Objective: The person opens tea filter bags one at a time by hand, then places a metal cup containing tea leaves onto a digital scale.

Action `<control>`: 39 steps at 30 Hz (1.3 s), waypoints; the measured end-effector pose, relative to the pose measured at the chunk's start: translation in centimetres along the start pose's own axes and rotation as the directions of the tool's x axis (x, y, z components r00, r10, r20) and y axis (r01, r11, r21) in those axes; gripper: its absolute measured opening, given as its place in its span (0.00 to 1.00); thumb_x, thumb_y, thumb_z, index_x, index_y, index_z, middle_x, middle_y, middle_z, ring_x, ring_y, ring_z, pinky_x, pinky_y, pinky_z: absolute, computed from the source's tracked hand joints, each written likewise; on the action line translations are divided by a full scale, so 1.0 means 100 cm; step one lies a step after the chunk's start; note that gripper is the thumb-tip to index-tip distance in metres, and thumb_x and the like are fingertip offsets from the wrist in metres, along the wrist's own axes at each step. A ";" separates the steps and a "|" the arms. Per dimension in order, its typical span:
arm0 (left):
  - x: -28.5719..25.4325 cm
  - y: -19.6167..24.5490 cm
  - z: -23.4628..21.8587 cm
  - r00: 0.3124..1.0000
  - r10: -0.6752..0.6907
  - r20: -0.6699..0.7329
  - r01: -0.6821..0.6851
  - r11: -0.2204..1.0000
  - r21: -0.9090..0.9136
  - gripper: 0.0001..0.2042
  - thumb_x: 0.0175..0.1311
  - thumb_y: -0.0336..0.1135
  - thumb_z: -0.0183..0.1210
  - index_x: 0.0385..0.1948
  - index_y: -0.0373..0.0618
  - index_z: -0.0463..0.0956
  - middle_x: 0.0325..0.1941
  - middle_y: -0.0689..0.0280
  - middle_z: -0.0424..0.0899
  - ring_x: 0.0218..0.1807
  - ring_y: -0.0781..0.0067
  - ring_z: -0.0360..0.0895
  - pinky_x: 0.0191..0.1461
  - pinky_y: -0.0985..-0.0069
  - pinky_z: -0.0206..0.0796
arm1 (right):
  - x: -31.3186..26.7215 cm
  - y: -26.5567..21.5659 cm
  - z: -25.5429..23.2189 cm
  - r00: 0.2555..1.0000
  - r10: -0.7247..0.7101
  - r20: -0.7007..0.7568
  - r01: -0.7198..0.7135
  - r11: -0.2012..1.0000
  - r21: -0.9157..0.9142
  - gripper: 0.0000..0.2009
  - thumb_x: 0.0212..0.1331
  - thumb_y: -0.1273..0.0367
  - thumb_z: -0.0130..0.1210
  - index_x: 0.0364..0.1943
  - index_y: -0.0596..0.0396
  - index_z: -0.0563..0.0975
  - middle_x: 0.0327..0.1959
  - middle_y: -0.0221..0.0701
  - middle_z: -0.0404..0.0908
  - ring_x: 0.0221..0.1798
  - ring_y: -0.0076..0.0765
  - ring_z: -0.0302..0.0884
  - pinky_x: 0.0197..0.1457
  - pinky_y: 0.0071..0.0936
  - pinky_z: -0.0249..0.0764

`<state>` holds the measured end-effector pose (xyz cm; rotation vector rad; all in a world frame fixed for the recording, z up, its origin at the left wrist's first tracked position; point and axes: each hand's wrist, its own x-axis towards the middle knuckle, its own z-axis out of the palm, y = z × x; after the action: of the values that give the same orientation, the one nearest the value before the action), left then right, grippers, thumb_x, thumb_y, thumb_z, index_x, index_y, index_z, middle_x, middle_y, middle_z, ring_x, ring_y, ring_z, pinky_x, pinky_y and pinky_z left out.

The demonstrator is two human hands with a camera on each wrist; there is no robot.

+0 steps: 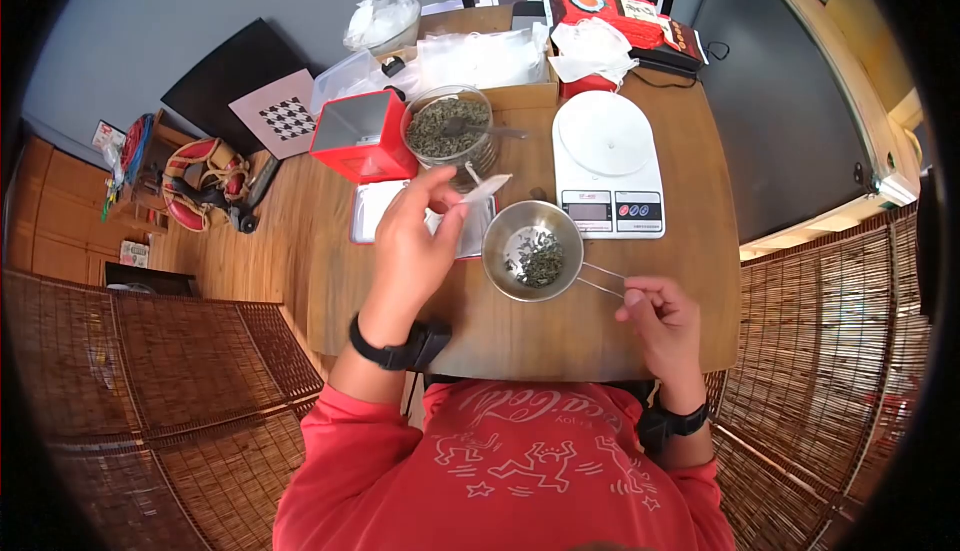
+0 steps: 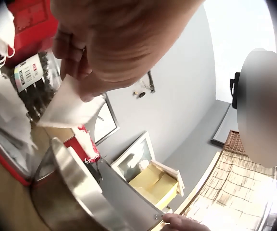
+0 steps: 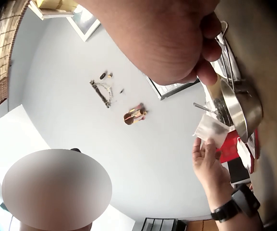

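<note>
A small white pouch (image 1: 486,189) is pinched between the thumb and fingers of the left hand (image 1: 410,241), above the table and left of the steel cup's rim. The left wrist view shows the pouch (image 2: 68,107) hanging flat from the fingertips; in the right wrist view a darker patch shows through the pouch (image 3: 211,130). The steel cup (image 1: 502,276) stands on the table with dried green leaves (image 1: 541,259) inside. At the end of its wire handle (image 1: 602,281), the right hand (image 1: 668,329) grips with thumb and curled fingers.
Behind the left hand stand a clear tub (image 1: 480,156) of dried leaves with a spoon and an open red box (image 1: 365,141). A white scale (image 1: 607,166) lies right of the cup. Bags and packets (image 1: 630,21) line the table's back.
</note>
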<state>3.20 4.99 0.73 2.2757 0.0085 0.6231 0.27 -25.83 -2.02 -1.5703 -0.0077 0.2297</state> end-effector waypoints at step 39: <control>-0.054 0.023 0.023 0.743 -0.316 0.590 0.669 0.327 -0.667 0.05 0.73 0.27 0.53 0.47 0.42 0.72 0.35 0.67 0.83 0.27 0.82 0.78 0.32 0.81 0.74 | 0.024 -0.006 0.069 0.979 -0.185 0.086 0.200 0.950 -0.239 0.07 0.63 0.75 0.61 0.44 0.58 0.82 0.30 0.28 0.84 0.30 0.16 0.77 0.34 0.19 0.73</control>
<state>-1.00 0.78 -1.40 1.2038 0.1930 -0.1775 1.64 -18.65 -1.74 -1.7966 -0.2469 0.1271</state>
